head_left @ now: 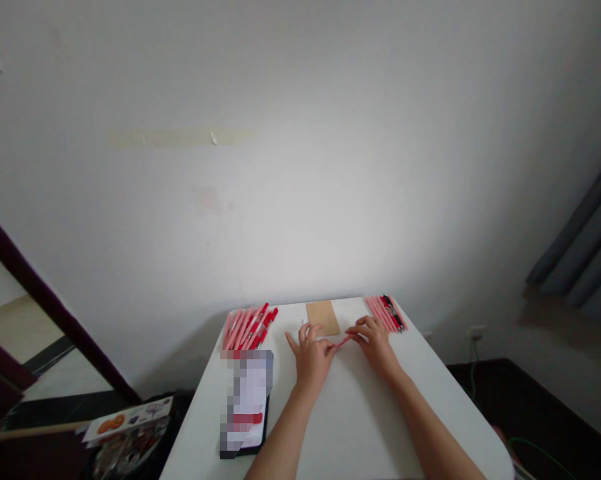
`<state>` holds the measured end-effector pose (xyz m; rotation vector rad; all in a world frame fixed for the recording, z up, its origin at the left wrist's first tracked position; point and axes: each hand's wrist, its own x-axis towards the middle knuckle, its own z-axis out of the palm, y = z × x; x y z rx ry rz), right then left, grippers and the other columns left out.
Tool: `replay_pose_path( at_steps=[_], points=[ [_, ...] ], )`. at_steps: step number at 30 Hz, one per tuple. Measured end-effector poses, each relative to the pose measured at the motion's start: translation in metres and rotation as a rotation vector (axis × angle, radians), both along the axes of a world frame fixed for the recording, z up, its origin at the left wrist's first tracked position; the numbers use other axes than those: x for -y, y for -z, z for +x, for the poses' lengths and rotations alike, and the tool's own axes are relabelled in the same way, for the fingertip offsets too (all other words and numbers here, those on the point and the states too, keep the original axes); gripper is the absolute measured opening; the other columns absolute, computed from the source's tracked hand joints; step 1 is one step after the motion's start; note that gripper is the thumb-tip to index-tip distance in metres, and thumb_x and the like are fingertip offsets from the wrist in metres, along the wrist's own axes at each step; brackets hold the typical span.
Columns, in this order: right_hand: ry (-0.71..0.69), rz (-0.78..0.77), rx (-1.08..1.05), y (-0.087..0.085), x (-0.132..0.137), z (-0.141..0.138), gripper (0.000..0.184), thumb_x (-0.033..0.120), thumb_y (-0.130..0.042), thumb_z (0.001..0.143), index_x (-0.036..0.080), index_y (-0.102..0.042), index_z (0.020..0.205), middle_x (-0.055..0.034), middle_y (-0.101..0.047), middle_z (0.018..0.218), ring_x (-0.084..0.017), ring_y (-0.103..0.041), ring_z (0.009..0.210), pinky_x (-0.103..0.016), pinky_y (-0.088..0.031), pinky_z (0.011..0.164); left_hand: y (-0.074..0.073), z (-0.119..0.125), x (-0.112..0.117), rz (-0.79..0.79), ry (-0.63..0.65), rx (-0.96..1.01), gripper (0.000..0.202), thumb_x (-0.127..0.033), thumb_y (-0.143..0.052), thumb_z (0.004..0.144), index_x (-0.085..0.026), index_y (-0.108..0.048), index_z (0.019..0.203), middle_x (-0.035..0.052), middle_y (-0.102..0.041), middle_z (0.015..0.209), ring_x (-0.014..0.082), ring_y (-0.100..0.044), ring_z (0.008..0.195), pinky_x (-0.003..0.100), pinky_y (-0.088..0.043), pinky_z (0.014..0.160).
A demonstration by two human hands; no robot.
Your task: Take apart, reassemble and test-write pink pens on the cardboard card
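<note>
Both my hands rest on a white table (350,413) and pinch the two ends of one pink pen (339,344). My left hand (311,357) grips its left end with the other fingers spread. My right hand (375,341) grips its right end with fingers curled. A pile of several pink and red pens (248,327) lies to the left at the table's far edge. Another row of several pink pens with a black one (386,312) lies to the right. A brown card (323,317) sits just beyond my hands.
A dark tablet or clipboard with a blurred sheet (246,403) lies on the table's left side. A white wall (300,167) rises right behind the table. Packaged goods (130,427) sit on the floor at left, and a grey curtain (585,253) hangs at right.
</note>
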<state>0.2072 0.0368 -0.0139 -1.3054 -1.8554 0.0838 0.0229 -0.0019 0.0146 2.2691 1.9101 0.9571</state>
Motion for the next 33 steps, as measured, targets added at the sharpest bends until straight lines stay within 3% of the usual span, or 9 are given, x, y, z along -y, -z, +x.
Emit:
replay_pose_path(
  at_steps=[16,23,33],
  points=[
    [-0.028,0.0,-0.05,-0.0001,-0.0009,0.0011,0.017,0.033,-0.058,0.087,0.029,-0.073,0.093,-0.0055,-0.065,0.088,-0.022,-0.054,0.09,-0.036,-0.041,0.083,0.0015,-0.0006,-0.0004,0.001,0.009,-0.003,0.005,-0.032,-0.07,0.074,-0.034,-0.073,0.078,-0.0006,-0.059,0.127,0.0282,-0.036,0.131,0.072,0.002,0.109],
    [-0.076,0.0,-0.164,0.0006,-0.0024,0.0017,0.022,0.043,-0.06,0.085,0.027,-0.072,0.094,-0.0051,-0.067,0.083,-0.023,-0.056,0.089,-0.037,-0.042,0.084,0.0034,-0.0003,-0.0013,0.01,0.013,0.027,0.006,-0.032,-0.071,0.073,-0.034,-0.073,0.078,-0.0011,-0.059,0.125,0.028,-0.038,0.13,0.071,0.002,0.11],
    [-0.093,0.012,-0.319,0.0,-0.0031,0.0015,0.025,0.043,-0.064,0.081,0.025,-0.07,0.098,-0.0048,-0.069,0.089,-0.023,-0.058,0.093,-0.039,-0.043,0.087,0.0052,0.0009,-0.0026,0.016,0.003,0.022,0.004,-0.033,-0.072,0.072,-0.034,-0.073,0.076,-0.0003,-0.06,0.125,0.0276,-0.038,0.129,0.071,0.001,0.11]
  ],
)
